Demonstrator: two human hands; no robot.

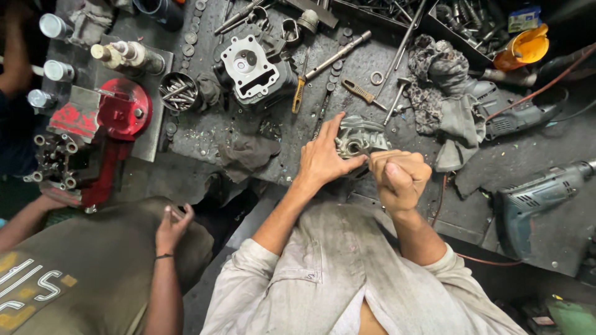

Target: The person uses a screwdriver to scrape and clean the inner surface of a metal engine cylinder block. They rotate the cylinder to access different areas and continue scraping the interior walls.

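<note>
Working from the left edge of the bench (205,133), I am noting a red vise (121,115) and a tin of bolts (178,92), with a co-worker's hand (172,224) hanging below that edge, apart from my own. Further along, toward the far edge, a grey cylinder head (254,71) is lying face up. At the near edge I am steadying a small metal engine casting (360,136) with my left hand (323,158): palm down, fingers spread over its left side, thumb pressing its front. My right hand (400,177) is closing into a fist around a thin tool (363,153) whose tip is meeting the casting. I judge the step in hand to be working that tip into the part; continuing is calling for firm bracing and controlled wrist pressure. Right of this, a rag (447,93) and a power drill (540,192) are lying.
</note>
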